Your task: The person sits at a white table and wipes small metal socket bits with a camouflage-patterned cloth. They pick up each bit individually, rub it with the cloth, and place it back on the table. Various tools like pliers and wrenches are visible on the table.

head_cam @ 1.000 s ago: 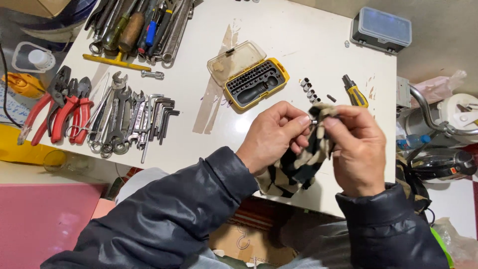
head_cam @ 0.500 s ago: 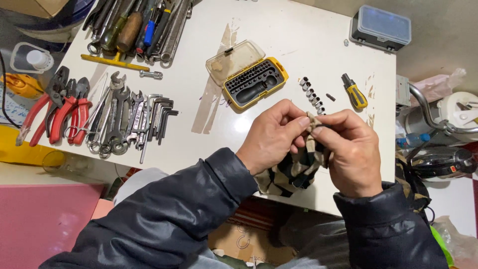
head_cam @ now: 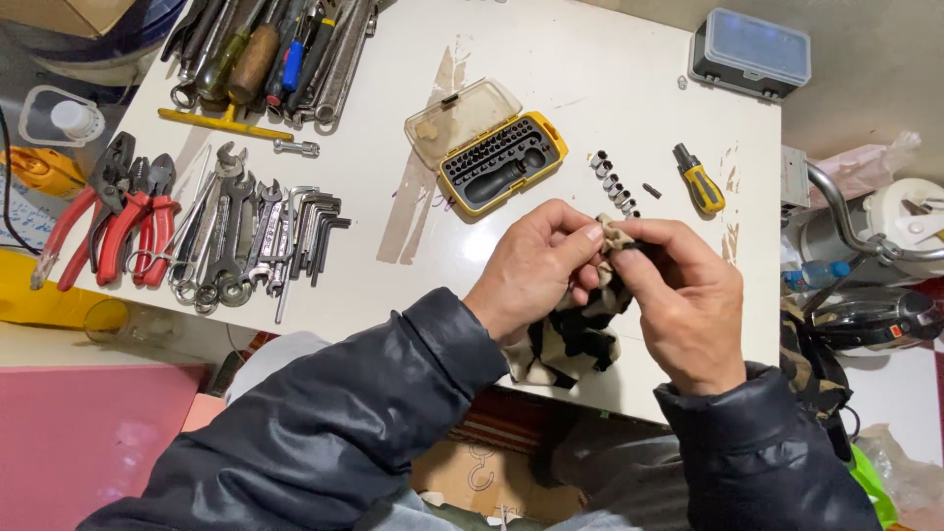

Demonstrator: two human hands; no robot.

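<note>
At the far left lay the pliers (head_cam: pixel 108 221) with red handles, shiny and smooth. Next to them sat a row of grey metal wrenches (head_cam: pixel 231 241) and bent hex keys (head_cam: pixel 320 231), all thin and hard. Above them was a heap of long tools (head_cam: pixel 275 54), some with wooden grips.

In the middle of the white table (head_cam: pixel 610 88) stood an open yellow bit case (head_cam: pixel 501 157) with a clear lid and a black driver handle inside.

Below it the left hand (head_cam: pixel 541 270) had its fingers pinched on the top of a soft striped cloth (head_cam: pixel 575 339), cream and black. A second ago a small silver bit had shown between the two hands, and the cloth had hung wider. Now the bit was hidden, wrapped in the cloth's top end between the thumbs, and the hands had come closer together. I judged that the bit was being rubbed clean.

The right hand (head_cam: pixel 688 305) was clenched on the same bunch of cloth, touching the left fingertips.

Just above the hands a line of small round metal sockets (head_cam: pixel 615 184) lay on the table, with a stubby yellow screwdriver (head_cam: pixel 700 182) beside them. At the far corner sat a grey box with a clear lid (head_cam: pixel 752 54)
</note>
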